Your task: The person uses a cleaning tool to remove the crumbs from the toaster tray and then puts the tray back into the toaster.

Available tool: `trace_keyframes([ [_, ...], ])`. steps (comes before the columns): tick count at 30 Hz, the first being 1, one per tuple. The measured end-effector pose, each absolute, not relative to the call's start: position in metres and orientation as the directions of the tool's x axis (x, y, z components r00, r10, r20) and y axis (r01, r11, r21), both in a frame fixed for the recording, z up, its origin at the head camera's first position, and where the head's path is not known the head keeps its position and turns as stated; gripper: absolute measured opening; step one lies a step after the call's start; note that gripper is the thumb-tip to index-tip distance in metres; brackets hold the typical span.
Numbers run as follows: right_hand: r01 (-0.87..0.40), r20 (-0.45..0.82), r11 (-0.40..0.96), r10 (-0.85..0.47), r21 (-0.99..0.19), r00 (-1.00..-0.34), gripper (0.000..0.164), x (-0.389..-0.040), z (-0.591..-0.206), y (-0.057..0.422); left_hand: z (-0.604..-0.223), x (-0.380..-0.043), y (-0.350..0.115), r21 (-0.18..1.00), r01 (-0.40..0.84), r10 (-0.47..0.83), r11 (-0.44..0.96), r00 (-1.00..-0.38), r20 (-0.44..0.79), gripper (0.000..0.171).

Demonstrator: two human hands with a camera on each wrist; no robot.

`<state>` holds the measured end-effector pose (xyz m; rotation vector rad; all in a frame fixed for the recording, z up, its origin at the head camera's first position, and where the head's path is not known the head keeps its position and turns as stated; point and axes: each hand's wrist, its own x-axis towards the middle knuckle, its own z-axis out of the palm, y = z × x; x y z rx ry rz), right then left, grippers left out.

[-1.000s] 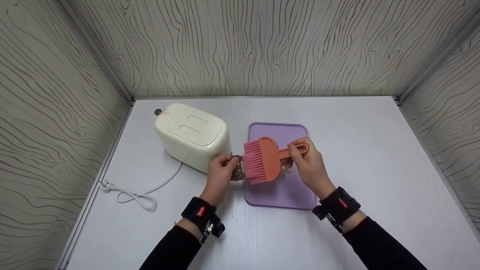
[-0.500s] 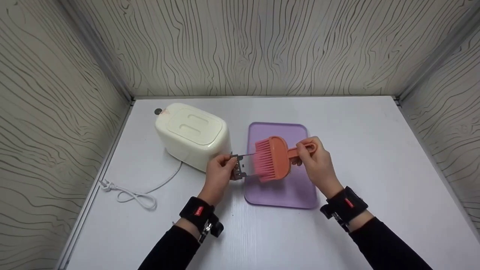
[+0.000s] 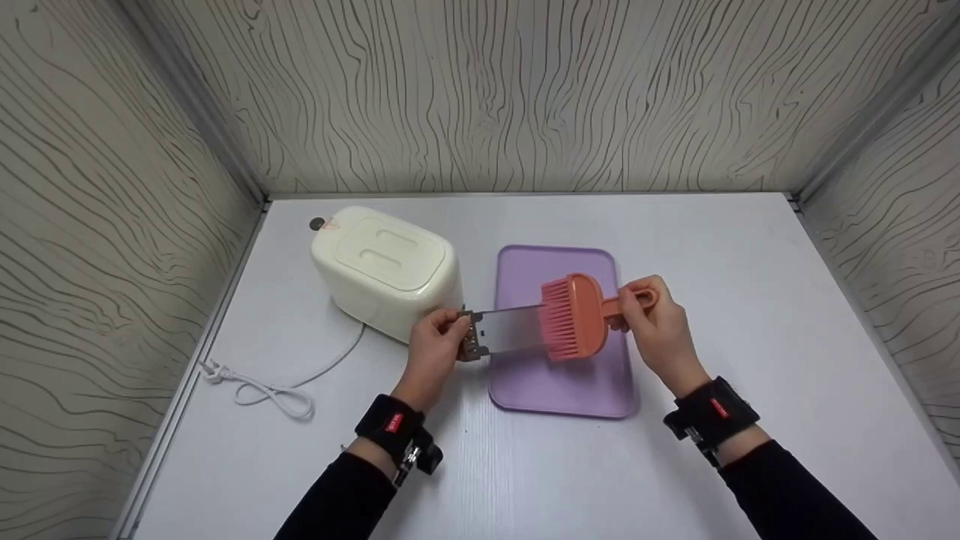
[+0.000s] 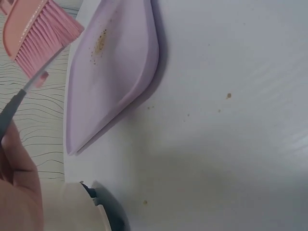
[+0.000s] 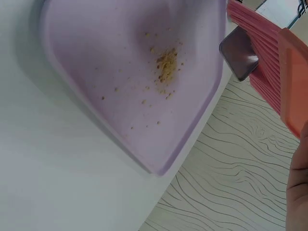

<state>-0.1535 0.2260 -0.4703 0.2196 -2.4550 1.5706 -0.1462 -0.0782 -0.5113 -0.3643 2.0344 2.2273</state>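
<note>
My left hand (image 3: 433, 349) pinches the dark end of a flat metal crumb tray (image 3: 510, 328), held above the purple tray (image 3: 555, 390). My right hand (image 3: 658, 336) grips the handle of an orange brush (image 3: 591, 315) with pink bristles. Those bristles touch the crumb tray near its far end and hide that end in the head view. Brown crumbs (image 5: 167, 65) lie in a small heap on the purple tray, with more scattered around it, as the right wrist view shows.
A cream toaster (image 3: 386, 281) with a lid on top stands just left of my left hand. Its white cord and plug (image 3: 274, 394) lie on the table's left side. A few crumbs (image 4: 229, 96) dot the white table.
The brush has moved right along the crumb tray, from its dark end toward the far end, uncovering the metal surface. My left hand and the crumb tray stay nearly still.
</note>
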Motion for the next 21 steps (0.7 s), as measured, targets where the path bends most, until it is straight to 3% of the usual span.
trace_keyframes([
  [9, -0.332, 0.367, 0.503, -0.031, -0.798, -0.930, 0.012, -0.154, -0.477, 0.239, -0.513, -0.147, -0.081, 0.969, -0.226, -0.080, -0.100, -0.969, -0.234, 0.014],
  [21, -0.320, 0.370, 0.516, -0.007, -0.795, -0.929, 0.013, -0.150, -0.472, 0.241, -0.512, -0.148, -0.078, 0.970, -0.226, -0.094, -0.091, -0.968, -0.234, 0.012],
])
